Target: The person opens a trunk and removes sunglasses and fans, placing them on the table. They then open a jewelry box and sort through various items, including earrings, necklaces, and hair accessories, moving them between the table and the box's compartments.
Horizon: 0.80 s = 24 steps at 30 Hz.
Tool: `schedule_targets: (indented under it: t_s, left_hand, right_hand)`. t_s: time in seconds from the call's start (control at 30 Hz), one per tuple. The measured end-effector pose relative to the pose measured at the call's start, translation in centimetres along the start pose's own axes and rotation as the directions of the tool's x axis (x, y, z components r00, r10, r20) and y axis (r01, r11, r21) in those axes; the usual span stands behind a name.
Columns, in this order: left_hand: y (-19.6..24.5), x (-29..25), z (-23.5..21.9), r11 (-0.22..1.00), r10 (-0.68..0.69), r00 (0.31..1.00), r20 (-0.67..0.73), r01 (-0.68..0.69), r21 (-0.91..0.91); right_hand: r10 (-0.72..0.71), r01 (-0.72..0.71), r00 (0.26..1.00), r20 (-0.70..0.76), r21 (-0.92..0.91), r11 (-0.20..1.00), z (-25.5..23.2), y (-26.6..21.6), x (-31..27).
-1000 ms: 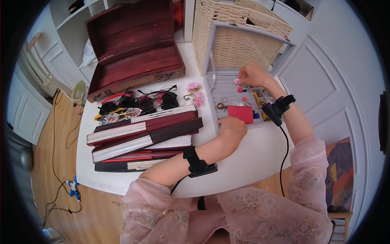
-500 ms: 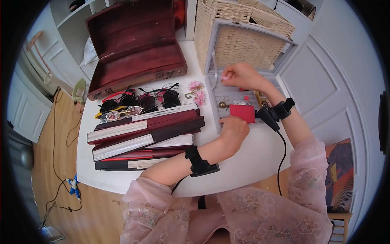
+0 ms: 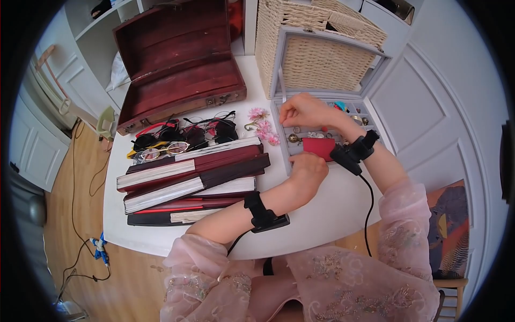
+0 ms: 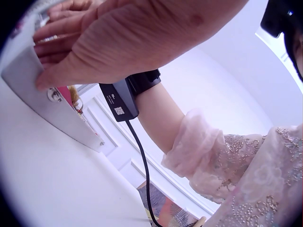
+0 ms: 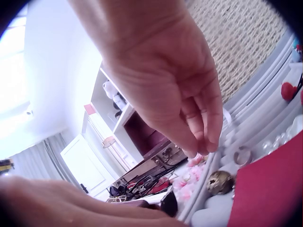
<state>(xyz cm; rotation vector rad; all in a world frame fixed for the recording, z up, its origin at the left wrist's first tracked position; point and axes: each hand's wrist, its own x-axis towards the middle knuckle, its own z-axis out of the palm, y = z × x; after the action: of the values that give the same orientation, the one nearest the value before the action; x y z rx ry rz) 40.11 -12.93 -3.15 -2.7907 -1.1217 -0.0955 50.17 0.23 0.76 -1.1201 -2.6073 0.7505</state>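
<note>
Currently, the left hand (image 3: 307, 174) grips the box's (image 4: 23, 72) front edge; right hand (image 3: 306, 111), hold unclear, has room above the left rim.

On my white table (image 3: 311, 228), toward the far left, stands a worn dark red suitcase (image 3: 182, 94) with its lid raised. In front of it I see a tangled pile of glasses (image 3: 185, 138), with black, red and yellow frames among them, and nearer to me some thick albums (image 3: 196, 177) are stacked unevenly, in dark red and black. A cream wicker basket (image 3: 268, 51) stands at the back. On my left, a black cable (image 3: 72, 177) runs along the wooden floor (image 3: 139, 284), near a white door (image 3: 40, 145). On my right, a colourful picture (image 3: 448, 231) is just above a wooden stool (image 3: 454, 292).
</note>
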Motion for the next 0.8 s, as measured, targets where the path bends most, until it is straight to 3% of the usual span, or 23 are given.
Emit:
schedule_targets:
  t_s: [0.13,0.27,0.33,0.43,0.57,0.63,0.8]
  left_hand:
    - [-0.1,0.2,0.3,1.000,-0.007,1.000,0.000,0.007,-0.015]
    - [-0.7,0.2,0.2,0.996,0.033,0.999,0.026,-0.031,-0.079]
    - [-0.7,0.0,-0.1,0.996,0.037,0.999,0.017,-0.035,-0.085]
    - [-0.9,0.0,-0.1,0.992,0.061,0.998,0.003,-0.060,-0.111]
    - [-1.2,-0.1,-0.2,0.989,0.086,0.996,-0.004,-0.086,-0.119]
    - [-1.2,0.0,-0.8,0.986,0.059,0.996,0.066,-0.048,-0.160]
    - [-0.9,-0.2,-1.1,0.993,0.076,0.995,0.061,-0.070,-0.090]
  right_hand:
    - [0.068,-0.073,0.996,-0.061,-0.083,0.994,-1.3,0.4,-1.3]
    - [0.188,-0.192,0.978,-0.095,-0.036,0.981,-3.3,0.0,-3.5]
    - [0.314,-0.267,0.930,-0.192,0.235,0.934,-3.9,0.5,-4.8]
    - [0.378,-0.244,0.873,-0.308,0.395,0.886,-4.4,0.7,-6.8]
    - [0.404,-0.246,0.839,-0.364,0.408,0.879,-4.3,2.0,-8.4]
    - [0.349,-0.172,0.838,-0.419,0.403,0.899,-4.3,3.2,-8.8]
    - [0.362,-0.116,0.778,-0.514,0.449,0.886,-4.4,3.9,-10.1]
